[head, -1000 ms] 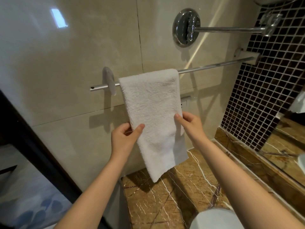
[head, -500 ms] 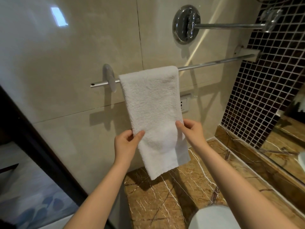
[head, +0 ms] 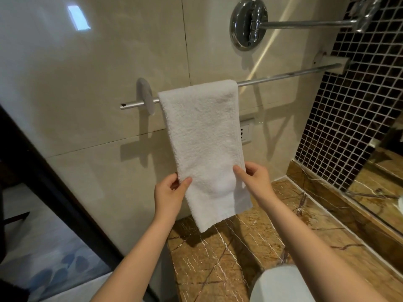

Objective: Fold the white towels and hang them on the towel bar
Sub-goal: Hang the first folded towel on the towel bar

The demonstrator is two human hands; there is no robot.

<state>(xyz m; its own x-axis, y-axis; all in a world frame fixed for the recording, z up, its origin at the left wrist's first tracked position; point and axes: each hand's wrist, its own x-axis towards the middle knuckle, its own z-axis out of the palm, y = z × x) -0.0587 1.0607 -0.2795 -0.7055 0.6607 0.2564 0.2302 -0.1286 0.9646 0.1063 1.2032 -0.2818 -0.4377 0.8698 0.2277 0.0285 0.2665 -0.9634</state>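
Note:
A folded white towel (head: pixel 202 136) hangs over the left part of the chrome towel bar (head: pixel 283 76) on the beige tiled wall. Its lower end reaches down over the brown marble counter. My left hand (head: pixel 169 194) pinches the towel's left edge low down, thumb in front. My right hand (head: pixel 254 179) pinches the right edge at about the same height, thumb on the front. The towel bulges slightly between my hands.
A second chrome rail on a round mount (head: pixel 248 22) juts out above the bar. A wall socket (head: pixel 245 132) sits behind the towel's right edge. The marble counter (head: pixel 229 258) lies below, a dark mosaic wall (head: pixel 349 127) to the right, a dark door frame (head: pixel 54 203) to the left.
Both hands have slid a little lower along the towel's edges while still pinching it. The view has tilted slightly; the towel stays on the bar.

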